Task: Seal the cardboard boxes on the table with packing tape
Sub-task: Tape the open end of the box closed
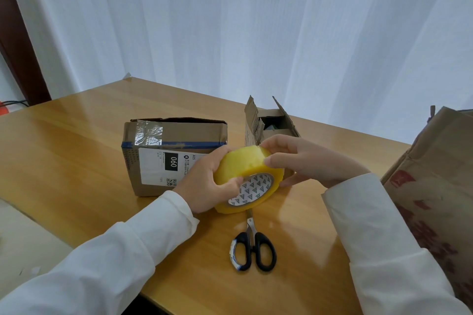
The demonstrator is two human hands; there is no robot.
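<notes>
Lying nearest, lower centre, the scissors rest unused on the table. Above them, left hand grips the tape roll while right hand pinches its rim. Both boxes sit beyond: labelled box behind the left hand, open-flapped box behind the right.

Wooden table: honey-coloured top, glossy, reflecting pale light from the window side. Far corner of the table points toward the curtain. White sheer curtain hangs in vertical folds across the whole back; daylight diffuses through it, even and soft. Dark brown frame runs up the left edge. Black cable lies beside its foot.
</notes>
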